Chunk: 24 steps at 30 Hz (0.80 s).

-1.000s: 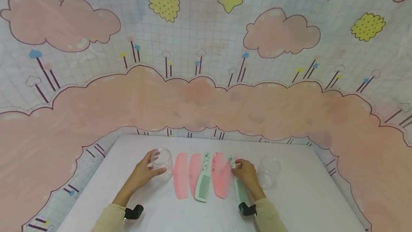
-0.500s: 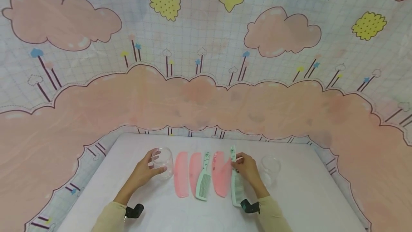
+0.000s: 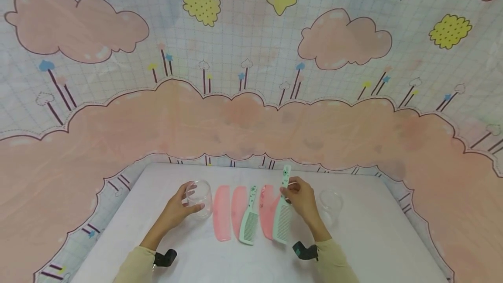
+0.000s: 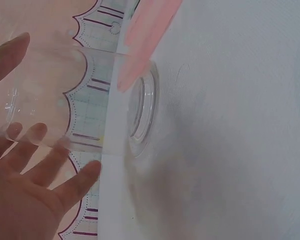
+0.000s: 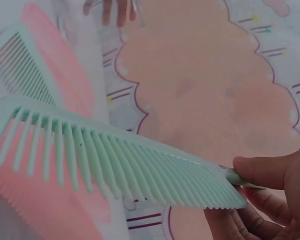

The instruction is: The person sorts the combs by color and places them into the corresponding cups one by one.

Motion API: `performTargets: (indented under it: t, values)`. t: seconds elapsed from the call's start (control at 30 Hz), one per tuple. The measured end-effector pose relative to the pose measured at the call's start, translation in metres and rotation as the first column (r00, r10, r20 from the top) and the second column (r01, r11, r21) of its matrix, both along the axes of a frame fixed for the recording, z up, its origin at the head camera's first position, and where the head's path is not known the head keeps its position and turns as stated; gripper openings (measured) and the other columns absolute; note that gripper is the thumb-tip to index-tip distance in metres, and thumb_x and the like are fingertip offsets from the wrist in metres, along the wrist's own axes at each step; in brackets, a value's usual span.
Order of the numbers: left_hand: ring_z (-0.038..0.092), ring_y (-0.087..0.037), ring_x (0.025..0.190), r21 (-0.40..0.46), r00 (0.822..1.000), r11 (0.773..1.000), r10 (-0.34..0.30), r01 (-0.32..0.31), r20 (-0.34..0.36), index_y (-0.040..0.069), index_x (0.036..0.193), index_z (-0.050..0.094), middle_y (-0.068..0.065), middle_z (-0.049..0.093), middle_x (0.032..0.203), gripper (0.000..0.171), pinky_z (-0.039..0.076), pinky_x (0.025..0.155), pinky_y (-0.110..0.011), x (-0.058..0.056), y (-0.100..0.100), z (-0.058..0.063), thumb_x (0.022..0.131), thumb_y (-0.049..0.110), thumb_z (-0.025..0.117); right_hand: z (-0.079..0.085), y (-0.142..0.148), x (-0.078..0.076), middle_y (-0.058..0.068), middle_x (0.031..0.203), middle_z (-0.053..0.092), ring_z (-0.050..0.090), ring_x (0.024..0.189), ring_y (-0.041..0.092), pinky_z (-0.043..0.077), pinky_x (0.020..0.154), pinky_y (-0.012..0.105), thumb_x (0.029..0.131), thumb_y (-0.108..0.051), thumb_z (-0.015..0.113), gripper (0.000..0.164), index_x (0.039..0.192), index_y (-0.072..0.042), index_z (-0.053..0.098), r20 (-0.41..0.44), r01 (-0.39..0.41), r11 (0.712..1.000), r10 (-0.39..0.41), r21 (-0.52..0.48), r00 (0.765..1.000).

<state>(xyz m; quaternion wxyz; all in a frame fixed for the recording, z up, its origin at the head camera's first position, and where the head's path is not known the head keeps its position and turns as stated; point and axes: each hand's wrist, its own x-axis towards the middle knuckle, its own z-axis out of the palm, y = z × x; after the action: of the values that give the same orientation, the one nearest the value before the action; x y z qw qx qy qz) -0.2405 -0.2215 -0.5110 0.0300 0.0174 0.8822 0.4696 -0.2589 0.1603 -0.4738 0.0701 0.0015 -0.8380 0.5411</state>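
My left hand [image 3: 178,204] curves round a clear plastic jar [image 3: 199,200] that stands on the table; in the left wrist view the thumb and fingers [image 4: 75,185] lie on opposite sides of its wall. With the thumb and fingertips, my right hand [image 3: 300,198] pinches the handle of a mint green comb [image 3: 281,224], raised over a pink comb [image 3: 266,215]. Its teeth [image 5: 125,165] show large in the right wrist view. A second green comb [image 3: 248,226] lies partly over another pink comb [image 3: 237,213]. Nearest the jar lies one more pink comb [image 3: 222,213].
Another clear jar [image 3: 331,204] stands to the right of my right hand. All this is on a white table [image 3: 377,230]. Behind the table hangs a cloth [image 3: 235,125] printed with pink clouds and stars.
My right hand has lifted the green comb up and moved it left, from beside the pink comb to over it. My left hand stays on the jar.
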Motion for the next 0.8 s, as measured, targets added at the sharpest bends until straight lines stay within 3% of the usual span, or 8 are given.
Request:
performTargets:
  t: [0.13, 0.4, 0.8]
  values:
    - [0.032, -0.05, 0.141, 0.03, 1.0, 1.0, 0.0, 0.0, 0.013, 0.016, 0.153, 0.022, -0.02, 0.033, 0.157, 0.093, 0.04, 0.107, -0.059, -0.002, 0.0, -0.005, 0.082, 0.039, 0.078, 0.009, -0.003, 0.001, 0.013, 0.09, 0.072, 0.068, 0.072, 0.013, 0.06, 0.063, 0.028, 0.087, -0.012, 0.074, 0.029, 0.112, -0.003, 0.062, -0.041, 0.002, 1.0, -0.003, -0.013, 0.999]
    - [0.034, -0.051, 0.14, 0.028, 1.0, 1.0, -0.004, 0.004, -0.003, 0.016, 0.152, 0.022, -0.02, 0.039, 0.154, 0.093, 0.04, 0.104, -0.065, -0.003, -0.002, -0.009, 0.082, 0.041, 0.077, 0.031, -0.01, 0.002, 0.013, 0.091, 0.071, 0.069, 0.074, 0.015, 0.06, 0.065, 0.028, 0.087, -0.01, 0.074, 0.03, 0.114, -0.005, 0.063, -0.045, -0.033, 0.993, 0.028, -0.112, 0.999]
    - [0.032, -0.049, 0.142, 0.038, 1.0, 0.999, 0.0, -0.001, 0.012, 0.017, 0.153, 0.021, -0.019, 0.037, 0.155, 0.094, 0.042, 0.105, -0.059, -0.002, 0.0, -0.008, 0.082, 0.04, 0.078, 0.045, -0.031, -0.005, 0.01, 0.09, 0.066, 0.066, 0.074, 0.01, 0.06, 0.067, 0.026, 0.087, -0.009, 0.073, 0.028, 0.112, -0.003, 0.063, -0.122, -0.088, 0.965, 0.059, -0.246, 0.991]
